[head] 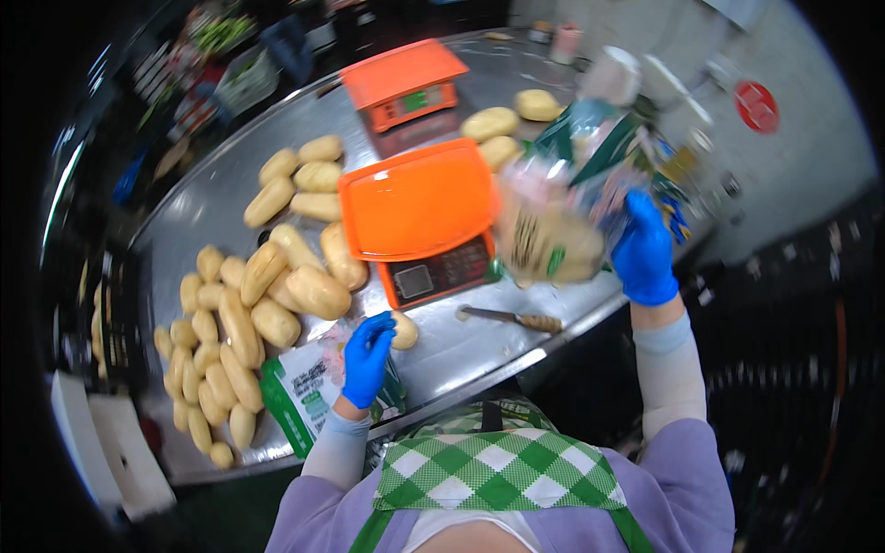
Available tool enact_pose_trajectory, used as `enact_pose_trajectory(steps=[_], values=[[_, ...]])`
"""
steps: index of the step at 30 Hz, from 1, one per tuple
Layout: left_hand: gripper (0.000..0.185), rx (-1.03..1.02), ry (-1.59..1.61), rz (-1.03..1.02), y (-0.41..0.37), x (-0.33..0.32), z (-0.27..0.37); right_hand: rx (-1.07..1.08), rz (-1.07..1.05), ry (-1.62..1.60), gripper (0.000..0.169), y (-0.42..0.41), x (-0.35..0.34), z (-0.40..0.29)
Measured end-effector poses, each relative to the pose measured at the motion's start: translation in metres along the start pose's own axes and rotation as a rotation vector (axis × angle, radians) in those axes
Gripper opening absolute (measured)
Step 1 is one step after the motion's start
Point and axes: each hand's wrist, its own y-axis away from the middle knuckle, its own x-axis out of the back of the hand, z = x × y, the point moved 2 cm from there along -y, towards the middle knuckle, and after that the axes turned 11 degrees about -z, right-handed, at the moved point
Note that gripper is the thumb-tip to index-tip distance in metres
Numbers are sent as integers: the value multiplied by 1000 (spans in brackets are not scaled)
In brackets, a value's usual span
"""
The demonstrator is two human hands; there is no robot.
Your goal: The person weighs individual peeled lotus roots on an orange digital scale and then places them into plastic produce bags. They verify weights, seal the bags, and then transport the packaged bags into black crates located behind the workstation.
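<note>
My right hand [644, 249], in a blue glove, grips the edge of a clear printed plastic bag [550, 235] with pale potatoes in it; the bag is blurred. My left hand [366, 359], gloved in blue too, is over a printed green and white bag [304, 387] lying flat, its fingertips beside a small peeled potato [404, 330]. Whether those fingers touch the potato cannot be told. Between the hands stands an orange scale [418, 200] with a bare pan. Nearer me lies a knife [511, 318] with a light handle. Many peeled potatoes [318, 290] are heaped at the left.
A second orange scale [404, 76] stands at the back of the metal table [449, 373]. More potatoes [489, 124] lie behind the held bag, near a blurred cluster of bags and containers. A pink cup [567, 43] stands at the far edge. A white box [110, 449] is at the lower left.
</note>
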Motion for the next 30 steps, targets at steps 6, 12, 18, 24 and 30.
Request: enact_pose_trajectory(steps=[6, 12, 18, 24, 30], values=[[42, -453, -53, -527, 25, -108, 94, -127, 375, 495, 15, 226, -86, -34], [34, -643, -132, -1098, 102, -226, 123, -122, 384, 1048, 21, 396, -149, -52], [32, -453, -107, -1722, 191, -312, 109, -77, 776, 999, 17, 543, -173, -55], [11, -379, -159, -1808, 304, -419, 92, 83, 1227, 835, 15, 730, -190, -52], [16, 143, 288, -1730, 390, -496, 68, 190, 1576, 636, 12, 862, -218, -60]])
